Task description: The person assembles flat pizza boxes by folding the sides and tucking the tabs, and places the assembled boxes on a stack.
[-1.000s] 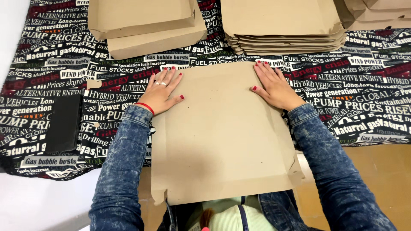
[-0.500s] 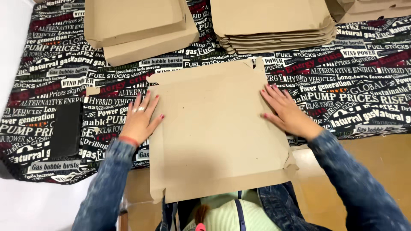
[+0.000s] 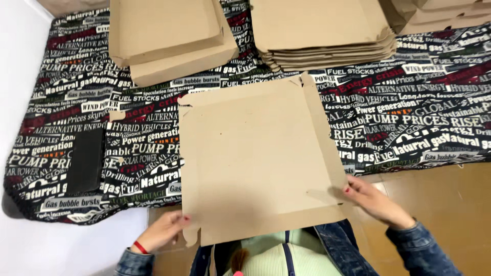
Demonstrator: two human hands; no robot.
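Left hand (image 3: 162,231) grips near-left corner of flat cardboard (image 3: 255,158); right hand (image 3: 376,200) pinches its near-right corner. Cardboard lies btwn both hands, stretching away over the printed cloth (image 3: 399,117) on the counter. Beyond it: folded box (image 3: 169,38) far-left, stack of flats (image 3: 322,30) far-right. Black phone (image 3: 85,159) left of left hand.

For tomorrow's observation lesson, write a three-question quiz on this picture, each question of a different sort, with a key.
1. True or false: the left hand touches the near left corner of the flat cardboard sheet.
2. What lies directly beyond the sheet? A) stack of flat cardboard sheets B) a bowl
3. What dark thing lies left on the printed cloth?

Key: 1 true; 2 A; 3 a dark flat rectangular object. The right hand grips the near right corner.
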